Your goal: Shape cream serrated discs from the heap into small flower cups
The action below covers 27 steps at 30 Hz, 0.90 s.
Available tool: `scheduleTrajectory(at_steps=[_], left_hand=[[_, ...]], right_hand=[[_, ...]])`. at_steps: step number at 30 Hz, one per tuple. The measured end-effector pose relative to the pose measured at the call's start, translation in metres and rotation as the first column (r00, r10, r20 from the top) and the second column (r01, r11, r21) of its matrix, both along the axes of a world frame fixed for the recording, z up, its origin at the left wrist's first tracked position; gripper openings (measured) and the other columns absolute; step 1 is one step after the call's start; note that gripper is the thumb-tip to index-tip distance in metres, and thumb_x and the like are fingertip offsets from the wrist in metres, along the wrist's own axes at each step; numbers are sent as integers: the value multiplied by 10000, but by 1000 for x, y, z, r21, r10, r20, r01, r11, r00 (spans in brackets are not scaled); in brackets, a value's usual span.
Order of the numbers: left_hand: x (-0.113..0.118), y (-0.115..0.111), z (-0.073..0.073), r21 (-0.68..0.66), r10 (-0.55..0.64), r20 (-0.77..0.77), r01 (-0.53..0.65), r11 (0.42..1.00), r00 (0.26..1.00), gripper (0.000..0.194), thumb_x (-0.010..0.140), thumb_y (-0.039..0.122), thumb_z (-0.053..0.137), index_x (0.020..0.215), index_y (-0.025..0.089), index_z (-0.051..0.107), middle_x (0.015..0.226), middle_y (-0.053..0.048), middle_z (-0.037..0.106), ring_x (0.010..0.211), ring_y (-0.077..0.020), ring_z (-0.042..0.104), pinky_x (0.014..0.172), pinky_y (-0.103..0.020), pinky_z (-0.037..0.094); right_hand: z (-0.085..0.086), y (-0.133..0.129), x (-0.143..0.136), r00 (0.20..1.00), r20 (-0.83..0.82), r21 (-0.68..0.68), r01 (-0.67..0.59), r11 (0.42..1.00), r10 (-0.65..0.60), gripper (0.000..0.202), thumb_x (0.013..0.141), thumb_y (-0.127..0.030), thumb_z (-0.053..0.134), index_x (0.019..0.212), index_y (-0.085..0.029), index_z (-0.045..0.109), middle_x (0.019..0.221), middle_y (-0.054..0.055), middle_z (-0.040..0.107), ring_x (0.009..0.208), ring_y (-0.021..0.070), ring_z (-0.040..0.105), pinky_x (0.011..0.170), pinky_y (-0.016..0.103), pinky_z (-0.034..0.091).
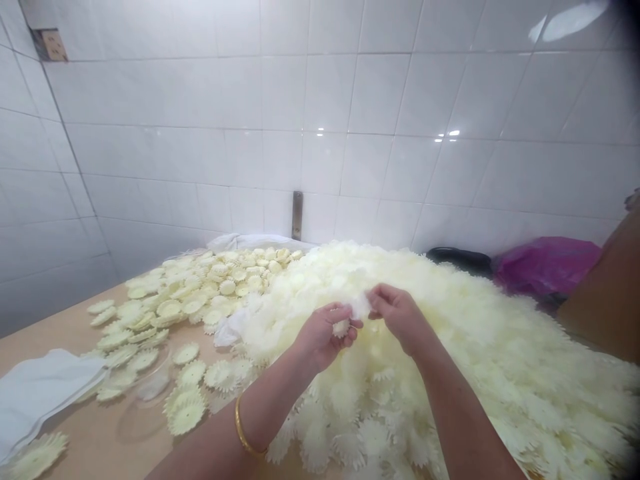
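My left hand [325, 337] is curled closed around a small pale yellow cup-shaped disc with a jagged edge [341, 328]. Between my two hands stretches a thin, whitish petal piece [360, 307]; its outline is blurred. The fingertips of my right hand [397, 313] pinch the far side of that petal piece. Both hands are above a large heap of sheer, pale yellow flower-petal pieces with zigzag edges [475, 340]. Left of the heap lies a spread of firmer, shallow pale yellow discs with toothed rims [170, 309], some stacked together.
White sheets [45, 387] lie on the brown tabletop [150, 460] at left, near a clear round plastic item [153, 387]. Behind the heap are a black object [460, 259] and a purple plastic bag [547, 263]. A brown shape [607, 300] stands at right. White tiles back the table.
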<state>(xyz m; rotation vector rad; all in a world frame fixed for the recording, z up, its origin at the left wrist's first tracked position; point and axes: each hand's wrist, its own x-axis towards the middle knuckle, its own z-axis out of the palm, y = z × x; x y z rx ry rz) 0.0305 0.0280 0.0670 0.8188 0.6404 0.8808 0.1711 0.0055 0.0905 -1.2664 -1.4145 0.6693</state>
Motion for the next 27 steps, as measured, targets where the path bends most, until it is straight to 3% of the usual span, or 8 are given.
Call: scheduleTrajectory(at_steps=[3,5,9,13,17,20,23,27], left_hand=[[-2,1,1,12,35,-37,-35,999,999,163,651,179,644,645,146,484,591,-31,562,438,-57,481,416,-159,319],[-2,1,1,42,62,-65,-60,997,996,189,634,195,662,636,148,479,576,-29,560,427,-58,473,408,-163,301],[0,0,-2,104,120,-125,-108,989,985,207,630,239,653,613,155,464,520,-14,544,387,-59,445,401,-176,278],[1,-2,-4,183,124,-164,-94,979,979,210,640,277,637,602,154,471,507,-9,542,370,-62,439,396,-183,266],[1,-3,-4,205,81,-141,-51,978,987,214,684,318,617,654,142,500,532,-14,548,378,-60,448,390,-177,280],[0,-1,-2,128,27,-32,-23,991,999,217,747,345,557,772,135,510,615,-50,584,451,-85,511,417,-186,357],[0,1,0,10,-11,91,10,1000,996,101,747,191,526,799,116,482,658,-81,597,557,-120,578,568,-240,477],[2,-1,1,34,43,36,-44,998,998,159,664,-3,464,790,94,471,688,-130,622,669,-196,644,693,-300,505]], right_hand=[[0,0,9,981,83,35,173,984,-176,297,693,-454,529,580,-185,474,471,-44,416,463,106,400,484,237,336],[1,-1,15,965,174,15,197,980,-196,271,695,-433,520,588,-184,506,474,-36,429,463,116,414,483,241,325],[3,-2,17,956,288,-88,75,993,-47,239,669,-400,555,603,-171,566,549,-5,504,536,136,457,518,248,346],[4,-3,6,964,264,-46,46,998,-32,286,718,-434,511,646,-165,575,603,4,532,571,134,467,540,246,356],[1,-3,-3,961,256,-43,-92,995,100,282,731,-421,490,616,-168,532,569,-9,506,551,121,444,529,234,350],[-2,-1,1,949,309,13,62,998,-63,283,732,-396,457,553,-177,476,514,-15,460,505,118,404,498,237,321],[-1,1,10,914,333,75,220,973,-232,286,726,-401,457,538,-186,456,492,-13,446,492,127,395,494,248,298],[2,-1,15,878,361,112,294,949,-315,294,732,-414,448,545,-190,483,496,-3,485,494,139,433,502,253,302]])
